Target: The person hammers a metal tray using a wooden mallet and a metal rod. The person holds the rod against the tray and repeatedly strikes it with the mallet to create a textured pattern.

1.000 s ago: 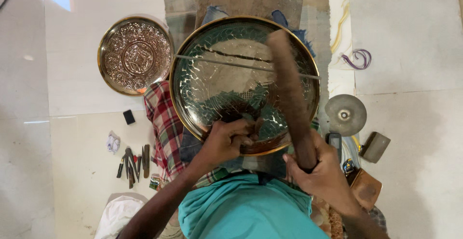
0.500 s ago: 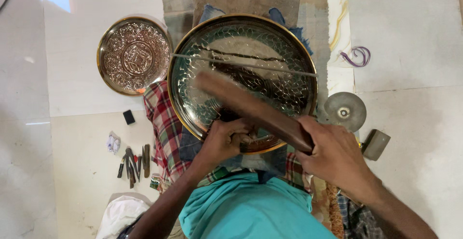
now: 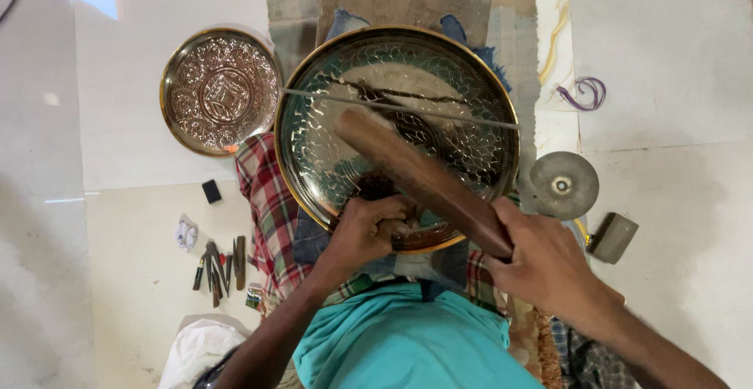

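Wooden mallet (image 3: pixel 416 177) in right hand (image 3: pixel 541 263) slants up-left over brass plate (image 3: pixel 314 161).

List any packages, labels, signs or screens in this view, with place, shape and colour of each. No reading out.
No signs, screens or labels show.
Small packet: on the floor at the lower edge of the checked cloth, by the row of hand tools; flat, multicoloured, too small to tell more.
Crumpled white wrapper: on the floor left of the tools; it may be just paper.

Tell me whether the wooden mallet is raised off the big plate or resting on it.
Cannot tell for sure: the wooden mallet, gripped by the right hand, slants across the big plate, its head blurred.
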`<state>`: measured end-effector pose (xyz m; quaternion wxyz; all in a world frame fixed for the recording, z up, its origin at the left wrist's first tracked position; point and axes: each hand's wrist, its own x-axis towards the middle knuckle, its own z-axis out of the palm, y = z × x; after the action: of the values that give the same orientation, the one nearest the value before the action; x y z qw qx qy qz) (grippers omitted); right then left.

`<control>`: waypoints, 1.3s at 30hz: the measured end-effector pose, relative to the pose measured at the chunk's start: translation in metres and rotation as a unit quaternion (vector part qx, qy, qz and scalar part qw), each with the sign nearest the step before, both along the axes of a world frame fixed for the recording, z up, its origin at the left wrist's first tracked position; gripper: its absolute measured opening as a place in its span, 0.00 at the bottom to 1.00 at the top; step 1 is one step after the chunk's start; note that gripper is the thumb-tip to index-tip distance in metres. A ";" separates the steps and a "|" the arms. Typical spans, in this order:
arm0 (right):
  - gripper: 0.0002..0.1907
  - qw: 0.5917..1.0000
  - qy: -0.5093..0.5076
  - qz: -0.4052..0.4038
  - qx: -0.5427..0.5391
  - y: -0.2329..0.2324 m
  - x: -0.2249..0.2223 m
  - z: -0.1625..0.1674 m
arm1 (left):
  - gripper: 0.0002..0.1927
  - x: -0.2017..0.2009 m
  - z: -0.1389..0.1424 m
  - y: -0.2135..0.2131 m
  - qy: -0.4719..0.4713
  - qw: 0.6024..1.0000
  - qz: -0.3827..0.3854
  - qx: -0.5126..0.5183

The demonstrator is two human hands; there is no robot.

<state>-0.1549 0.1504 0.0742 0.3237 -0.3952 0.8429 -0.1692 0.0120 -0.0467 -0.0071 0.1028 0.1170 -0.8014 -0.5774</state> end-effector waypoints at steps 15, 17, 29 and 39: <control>0.31 0.999 -0.045 -0.005 -0.009 0.010 0.003 -0.014 | 0.20 -0.002 -0.003 -0.001 -0.016 1.000 0.002 0.026; 0.23 0.987 -0.068 -0.106 -0.100 0.014 0.004 -0.016 | 0.21 -0.002 -0.004 -0.001 -0.020 1.000 -0.006 0.007; 0.29 0.993 0.012 -0.048 -0.107 0.016 0.010 -0.018 | 0.30 0.001 -0.002 0.000 -0.020 0.999 -0.013 0.041; 0.20 0.981 -0.100 -0.149 -0.067 0.023 0.016 -0.030 | 0.27 0.001 -0.005 -0.001 0.004 1.000 -0.020 0.021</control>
<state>-0.1391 0.1731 0.0440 0.3501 -0.2669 0.8427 -0.3101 0.0127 -0.0477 -0.0121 0.0917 0.1005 -0.7909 -0.5966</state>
